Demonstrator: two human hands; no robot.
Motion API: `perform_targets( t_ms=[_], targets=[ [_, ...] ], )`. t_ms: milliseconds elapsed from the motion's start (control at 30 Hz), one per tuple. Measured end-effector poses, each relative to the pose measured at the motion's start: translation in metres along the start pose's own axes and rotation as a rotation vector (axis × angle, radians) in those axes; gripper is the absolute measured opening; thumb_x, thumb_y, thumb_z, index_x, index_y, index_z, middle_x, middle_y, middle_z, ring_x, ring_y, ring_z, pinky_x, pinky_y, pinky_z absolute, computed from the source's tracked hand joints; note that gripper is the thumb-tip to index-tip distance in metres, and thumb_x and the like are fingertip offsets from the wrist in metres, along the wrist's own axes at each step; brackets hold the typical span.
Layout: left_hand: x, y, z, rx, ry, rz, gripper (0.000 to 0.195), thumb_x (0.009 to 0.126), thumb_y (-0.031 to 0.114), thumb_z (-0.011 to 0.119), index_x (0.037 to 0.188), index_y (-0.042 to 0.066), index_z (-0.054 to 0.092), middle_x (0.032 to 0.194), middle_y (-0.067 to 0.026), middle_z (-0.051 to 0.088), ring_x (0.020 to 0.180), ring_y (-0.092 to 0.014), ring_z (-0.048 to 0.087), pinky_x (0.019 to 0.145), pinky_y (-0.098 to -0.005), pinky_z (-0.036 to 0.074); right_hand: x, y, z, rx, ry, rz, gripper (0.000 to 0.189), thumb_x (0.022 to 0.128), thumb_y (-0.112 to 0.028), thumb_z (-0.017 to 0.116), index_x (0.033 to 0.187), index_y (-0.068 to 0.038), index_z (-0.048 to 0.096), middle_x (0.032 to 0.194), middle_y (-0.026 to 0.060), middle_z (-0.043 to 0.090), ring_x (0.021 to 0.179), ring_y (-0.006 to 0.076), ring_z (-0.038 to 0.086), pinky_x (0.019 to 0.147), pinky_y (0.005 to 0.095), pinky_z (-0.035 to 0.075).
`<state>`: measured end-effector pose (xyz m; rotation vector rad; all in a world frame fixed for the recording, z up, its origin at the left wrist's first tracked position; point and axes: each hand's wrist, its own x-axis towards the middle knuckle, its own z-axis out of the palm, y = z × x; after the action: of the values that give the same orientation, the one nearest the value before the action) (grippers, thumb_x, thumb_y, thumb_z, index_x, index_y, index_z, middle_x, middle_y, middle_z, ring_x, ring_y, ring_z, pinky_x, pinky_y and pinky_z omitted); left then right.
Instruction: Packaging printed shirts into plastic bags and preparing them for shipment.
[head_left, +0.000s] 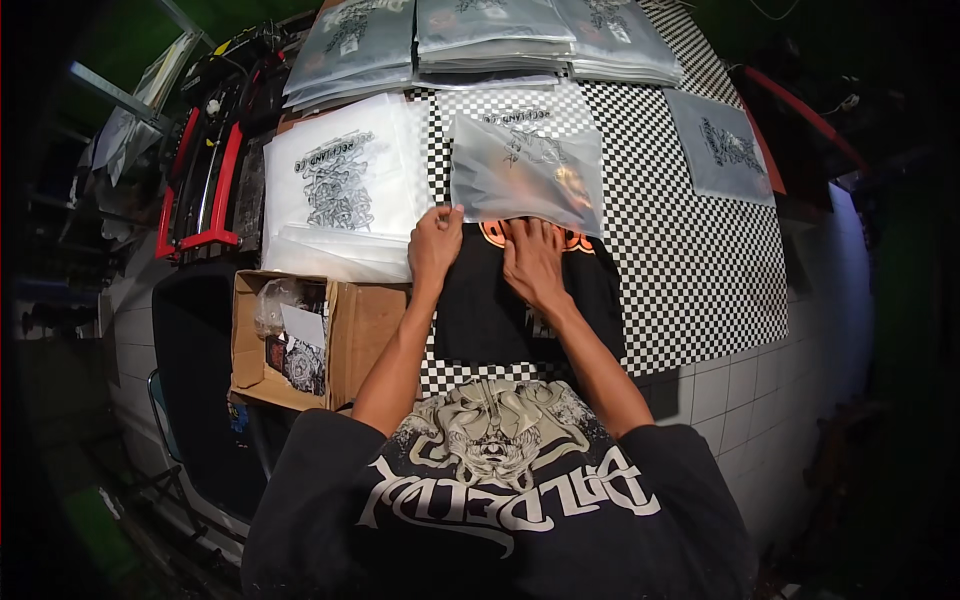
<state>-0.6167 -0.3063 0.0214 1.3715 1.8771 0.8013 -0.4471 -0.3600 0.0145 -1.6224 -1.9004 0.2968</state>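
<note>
A folded black T-shirt (480, 300) with an orange print lies before me. Its far part is inside a translucent printed plastic bag (525, 172), where the print shows dimly through the film. The bag's mouth faces me. My left hand (437, 244) pinches the left corner of that mouth between thumb and fingers. My right hand (534, 262) lies palm down on the shirt, its slightly spread fingertips at the bag's opening. The fingertips touch the orange print.
Stacks of bagged items (491, 52) line the far side of the checkered tabletop (690, 277). Printed plastic bags (337, 180) are piled at left, behind an opened cardboard box (247, 337) holding cards. One flat bag (720, 146) lies at right. Red-framed equipment (221, 191) stands far left.
</note>
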Motion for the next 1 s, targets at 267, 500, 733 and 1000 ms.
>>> perform_targets(
  t_ms=[267,500,733,1000],
  targets=[
    [-0.013,0.003,-0.022,-0.075,-0.19,-0.078,0.029,0.088,0.03,0.058,0.086,0.002,0.067,0.079,-0.0233,0.067,0.082,-0.045,0.064,0.069,-0.0463,0.051,0.009,0.013,0.045,0.133,-0.198,0.011,0.028,0.092,-0.022,0.052,0.109,-0.002,0.063,0.101,0.0249,0.064,0.097,0.0426,0.062,0.096,0.0549,0.038],
    [-0.027,0.001,-0.034,0.308,-0.091,0.094,0.023,0.084,0.024,0.064,0.088,0.001,0.061,0.076,-0.0188,0.066,0.075,-0.04,0.066,0.07,-0.0465,0.051,0.017,0.029,0.012,-0.071,0.112,0.067,0.042,0.089,-0.028,0.055,0.121,-0.003,0.062,0.127,0.022,0.059,0.128,0.0433,0.044,0.109,0.0591,0.022],
    [-0.017,0.044,-0.002,0.401,-0.085,0.834,0.036,0.076,0.014,0.072,0.11,0.011,0.062,0.102,-0.0134,0.059,0.097,-0.033,0.059,0.077,-0.0436,0.047,0.021,0.035,0.019,-0.115,-0.057,0.093,0.043,0.085,-0.028,0.06,0.119,-0.003,0.064,0.125,0.0247,0.06,0.119,0.0439,0.052,0.107,0.0557,0.034],
    [-0.016,0.029,0.008,0.204,-0.113,0.811,0.012,0.077,0.012,0.069,0.087,0.008,0.066,0.083,-0.0067,0.062,0.081,-0.03,0.063,0.072,-0.0439,0.05,0.034,0.048,0.022,-0.075,0.127,-0.009,0.034,0.083,-0.024,0.061,0.109,-0.003,0.067,0.118,0.0227,0.062,0.114,0.0433,0.055,0.103,0.0553,0.038]
  ],
)
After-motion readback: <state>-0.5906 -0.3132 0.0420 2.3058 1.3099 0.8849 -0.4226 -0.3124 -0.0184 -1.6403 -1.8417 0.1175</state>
